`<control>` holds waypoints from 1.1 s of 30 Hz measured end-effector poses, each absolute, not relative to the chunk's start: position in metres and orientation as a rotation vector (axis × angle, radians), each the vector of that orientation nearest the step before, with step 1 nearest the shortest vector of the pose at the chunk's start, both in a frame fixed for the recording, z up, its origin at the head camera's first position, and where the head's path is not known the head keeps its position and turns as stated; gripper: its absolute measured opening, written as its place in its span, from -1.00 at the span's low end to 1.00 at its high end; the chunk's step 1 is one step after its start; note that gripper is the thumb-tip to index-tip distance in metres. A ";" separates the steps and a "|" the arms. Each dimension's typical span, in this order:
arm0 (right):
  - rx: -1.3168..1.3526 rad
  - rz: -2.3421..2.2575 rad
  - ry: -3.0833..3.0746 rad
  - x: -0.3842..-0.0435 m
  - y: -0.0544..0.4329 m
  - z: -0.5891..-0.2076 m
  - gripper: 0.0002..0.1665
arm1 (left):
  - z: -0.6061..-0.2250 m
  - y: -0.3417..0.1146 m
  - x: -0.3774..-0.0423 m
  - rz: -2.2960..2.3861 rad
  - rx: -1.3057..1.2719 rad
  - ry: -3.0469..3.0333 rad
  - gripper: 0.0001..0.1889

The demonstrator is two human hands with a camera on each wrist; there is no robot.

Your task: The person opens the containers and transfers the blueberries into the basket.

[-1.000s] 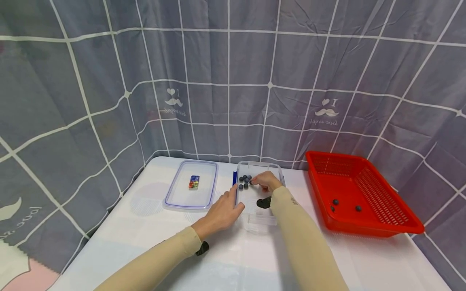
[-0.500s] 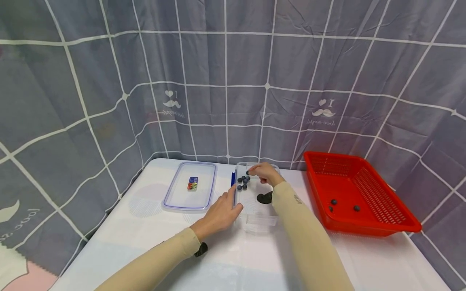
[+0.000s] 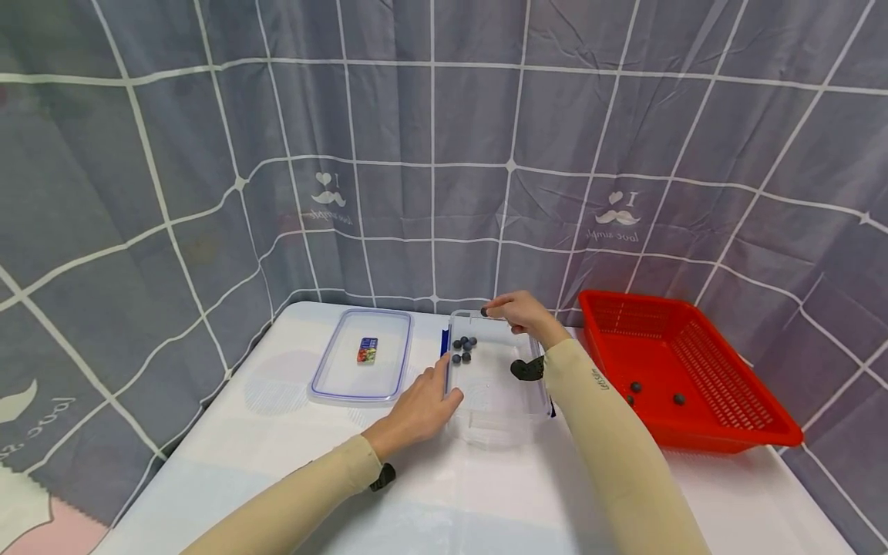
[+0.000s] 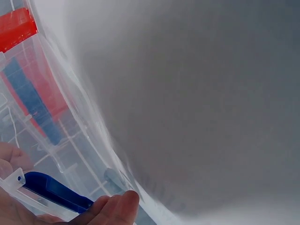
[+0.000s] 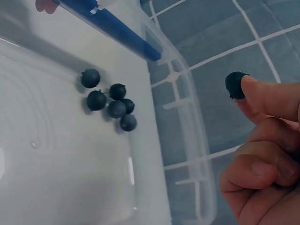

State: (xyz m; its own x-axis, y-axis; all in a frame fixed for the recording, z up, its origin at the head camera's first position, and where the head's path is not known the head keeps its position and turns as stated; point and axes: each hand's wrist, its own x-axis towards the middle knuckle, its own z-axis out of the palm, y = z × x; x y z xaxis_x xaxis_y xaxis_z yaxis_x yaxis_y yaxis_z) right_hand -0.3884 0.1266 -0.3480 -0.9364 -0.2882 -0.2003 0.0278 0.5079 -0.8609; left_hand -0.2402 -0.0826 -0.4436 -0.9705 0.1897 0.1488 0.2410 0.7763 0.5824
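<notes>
My right hand (image 3: 529, 314) has its tips together: the thumb and forefinger pinch one berry (image 5: 235, 85), and the other fingers are bent in toward the palm. Half a second ago this berry was above the far left part of the box (image 3: 496, 379); now it shows over the far rim, a little more to the right. I judge this to mean that it is parted from the others, but not yet released. Six berries (image 5: 116, 108) lie near each other in the box, far and left. My left hand (image 3: 419, 405) has kept its place: the fingers, rather straight and apart from the thumb, touch the left wall beside the blue latch (image 4: 54, 190), which seems to steady the box. To the left, the lid (image 3: 357, 379) lies flat on the table (image 3: 270, 439), with a small label (image 3: 368, 350). To the right stands the red basket (image 3: 714, 439), where I see three berries (image 3: 678, 398). At the far side hangs the curtain (image 3: 388, 200).
</notes>
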 end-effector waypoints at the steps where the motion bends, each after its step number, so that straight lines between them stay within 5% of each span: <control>1: -0.231 -1.391 2.444 -0.388 0.130 -0.345 -0.56 | -0.444 -0.083 -0.240 -0.963 -0.353 -2.880 -0.20; 33: -0.195 -1.192 2.505 -0.369 0.279 -0.313 -0.36 | -0.444 -0.086 -0.242 -0.966 -0.367 -2.888 -0.19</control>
State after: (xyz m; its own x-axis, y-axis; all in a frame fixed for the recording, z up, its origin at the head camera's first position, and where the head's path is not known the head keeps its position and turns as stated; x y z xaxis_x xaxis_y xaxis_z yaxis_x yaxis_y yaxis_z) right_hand -0.3687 0.2788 -0.3132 -0.9260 -0.2736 -0.2601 0.0292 0.6350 -0.7720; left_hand -0.2417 -0.0859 -0.4435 -0.9686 0.2017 0.1452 0.2484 0.7731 0.5836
